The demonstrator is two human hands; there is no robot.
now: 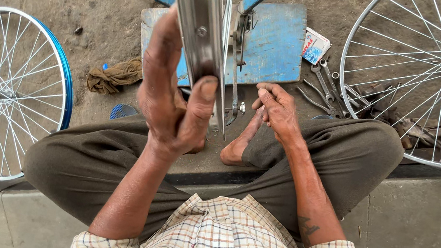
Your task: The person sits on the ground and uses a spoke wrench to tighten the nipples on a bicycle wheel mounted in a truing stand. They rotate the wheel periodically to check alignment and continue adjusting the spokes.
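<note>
My left hand [169,95] grips a shiny steel wheel rim [199,14] that stands edge-on in front of me, thumb pressed on its inner face. The rim sits in a blue truing stand [272,41] on the ground. My right hand [277,106] hovers low beside my bare foot [241,145], fingers curled together as if pinching something small; what it pinches is too small to see. I sit cross-legged in dark trousers.
A blue-sided spoked wheel [1,92] lies at the left. Another spoked wheel [434,75] lies at the upper right, with wrenches [324,84] and a small box [315,46] beside it. A brown rag [113,74] lies on the dirt. A concrete ledge runs under me.
</note>
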